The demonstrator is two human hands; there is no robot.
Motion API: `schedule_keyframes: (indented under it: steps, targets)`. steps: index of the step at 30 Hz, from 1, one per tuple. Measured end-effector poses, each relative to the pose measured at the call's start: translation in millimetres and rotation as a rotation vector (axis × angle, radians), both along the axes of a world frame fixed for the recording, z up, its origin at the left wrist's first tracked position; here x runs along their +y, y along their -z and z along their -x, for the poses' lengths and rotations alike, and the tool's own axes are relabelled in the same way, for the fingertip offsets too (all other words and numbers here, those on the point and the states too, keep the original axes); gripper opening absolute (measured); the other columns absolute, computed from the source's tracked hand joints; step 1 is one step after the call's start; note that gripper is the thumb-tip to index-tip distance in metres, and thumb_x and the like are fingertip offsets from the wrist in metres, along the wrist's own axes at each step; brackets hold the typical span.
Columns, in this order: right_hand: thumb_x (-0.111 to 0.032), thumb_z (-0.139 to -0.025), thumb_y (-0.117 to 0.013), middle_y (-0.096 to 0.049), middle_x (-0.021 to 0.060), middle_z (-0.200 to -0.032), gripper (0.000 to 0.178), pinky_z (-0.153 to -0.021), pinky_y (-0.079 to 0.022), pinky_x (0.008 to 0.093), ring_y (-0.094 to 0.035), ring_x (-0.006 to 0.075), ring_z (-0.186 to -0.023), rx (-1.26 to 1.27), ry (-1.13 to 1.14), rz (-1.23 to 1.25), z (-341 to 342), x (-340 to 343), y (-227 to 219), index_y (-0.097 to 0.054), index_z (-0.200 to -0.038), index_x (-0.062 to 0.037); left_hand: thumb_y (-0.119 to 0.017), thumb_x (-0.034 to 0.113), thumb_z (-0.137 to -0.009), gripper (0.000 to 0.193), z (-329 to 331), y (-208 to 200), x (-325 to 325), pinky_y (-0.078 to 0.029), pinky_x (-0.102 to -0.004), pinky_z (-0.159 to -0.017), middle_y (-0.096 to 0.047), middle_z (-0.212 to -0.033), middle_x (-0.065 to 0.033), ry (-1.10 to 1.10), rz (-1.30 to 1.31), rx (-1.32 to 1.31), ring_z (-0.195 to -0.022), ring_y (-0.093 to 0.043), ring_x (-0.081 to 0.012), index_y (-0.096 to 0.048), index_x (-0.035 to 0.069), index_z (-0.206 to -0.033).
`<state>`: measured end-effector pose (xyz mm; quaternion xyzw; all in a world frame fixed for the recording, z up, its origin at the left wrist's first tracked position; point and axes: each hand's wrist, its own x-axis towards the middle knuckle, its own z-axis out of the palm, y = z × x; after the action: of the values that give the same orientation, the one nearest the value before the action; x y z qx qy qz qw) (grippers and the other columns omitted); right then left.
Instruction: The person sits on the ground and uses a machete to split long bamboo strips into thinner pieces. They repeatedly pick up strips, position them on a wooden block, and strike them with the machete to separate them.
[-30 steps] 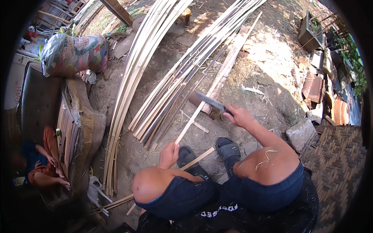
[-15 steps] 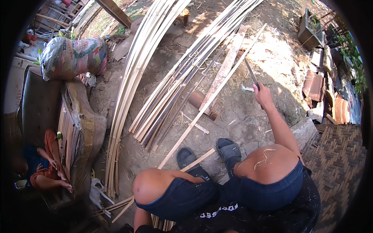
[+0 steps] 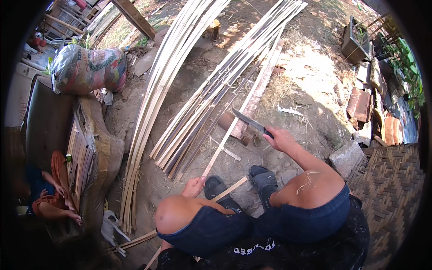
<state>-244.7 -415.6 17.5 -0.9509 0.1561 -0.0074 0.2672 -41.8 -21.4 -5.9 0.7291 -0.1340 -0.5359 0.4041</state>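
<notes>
My left hand point(image 3: 193, 186), just beyond my left knee, is closed on the near part of a long pale bamboo strip point(image 3: 220, 148). The strip runs away from me over a flat, worn board point(image 3: 260, 96). In my right hand point(image 3: 282, 138) is the dark handle of a knife. Its long blade point(image 3: 250, 120) points left and away, crossing over the strip and the board; whether the edge touches the strip I cannot tell. A short wooden log point(image 3: 226, 120) lies beneath the near part of the board.
Bundles of bamboo strips point(image 3: 150, 108) and darker strips point(image 3: 202, 108) lie left of the board. A stuffed sack point(image 3: 87, 67) and a seated person point(image 3: 56, 189) are at the left, near a white animal point(image 3: 111, 227). A woven mat point(image 3: 387, 198) and stone block point(image 3: 346, 158) are at right.
My right hand has brought the knife left and nearer, over the board. My left hand has come out from behind my knee, holding the strip, whose far part has shifted left.
</notes>
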Motion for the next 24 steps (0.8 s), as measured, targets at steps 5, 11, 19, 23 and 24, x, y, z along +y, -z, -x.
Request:
schedule_keyframes:
  steps: [5, 11, 19, 23, 24]
  targets:
    - [-0.038, -0.097, -0.059, -0.067, 0.0231, -0.083, 0.038, -0.068, -0.054, 0.0513, -0.067, 0.0434, -0.076, 0.011, -0.072, -0.029, -1.8, 20.2, -12.2, -0.059, -0.124, -0.0119, -0.054, 0.042, -0.102, 0.045, -3.2, 6.7, 20.6, -0.034, -0.0252, -0.046, -0.050, -0.058, 0.0019, -0.039, 0.040, -0.011, -0.050, -0.044, -0.0056, -0.061, 0.006, -0.076]
    - [-0.038, -0.096, -0.060, -0.069, 0.0239, -0.089, 0.037, -0.069, -0.054, 0.0524, -0.067, 0.0452, -0.079, -0.016, 0.309, -0.058, 11.0, -33.9, 19.1, -0.060, -0.121, -0.0104, -0.053, 0.038, -0.103, 0.044, 3.2, -1.5, 62.3, -0.032, -0.0244, -0.046, -0.052, -0.060, 0.0009, -0.056, -0.105, 0.061, -0.050, -0.044, -0.0063, -0.062, 0.004, -0.077]
    - [-0.041, -0.097, -0.058, -0.069, 0.0237, -0.088, 0.036, -0.070, -0.055, 0.0512, -0.068, 0.0429, -0.082, -0.005, 0.338, -0.128, -2.3, -21.9, 13.3, -0.064, -0.113, -0.0093, -0.054, 0.036, -0.103, 0.040, -3.9, 8.2, 31.9, -0.035, -0.0236, -0.046, -0.055, -0.061, -0.0011, -0.053, 0.017, 0.066, -0.049, -0.047, -0.0067, -0.064, 0.002, -0.085]
    - [-0.043, -0.096, -0.058, -0.069, 0.0238, -0.087, 0.038, -0.070, -0.055, 0.0507, -0.068, 0.0419, -0.080, -0.077, 0.217, -0.118, -5.9, -8.2, 9.3, -0.064, -0.117, -0.0117, -0.053, 0.033, -0.104, 0.037, -6.9, -28.1, -9.3, -0.036, -0.0229, -0.046, -0.056, -0.063, -0.0010, -0.030, -0.060, 0.021, -0.051, -0.049, -0.0068, -0.065, 0.001, -0.087]
    - [-0.043, -0.096, -0.058, -0.069, 0.0240, -0.088, 0.039, -0.070, -0.055, 0.0507, -0.068, 0.0422, -0.080, -0.060, 0.151, -0.064, -6.5, -9.7, 7.0, -0.064, -0.118, -0.0112, -0.053, 0.032, -0.104, 0.038, -4.4, -30.7, -24.2, -0.037, -0.0231, -0.046, -0.056, -0.063, -0.0008, -0.050, -0.020, 0.027, -0.051, -0.049, -0.0068, -0.065, 0.001, -0.086]
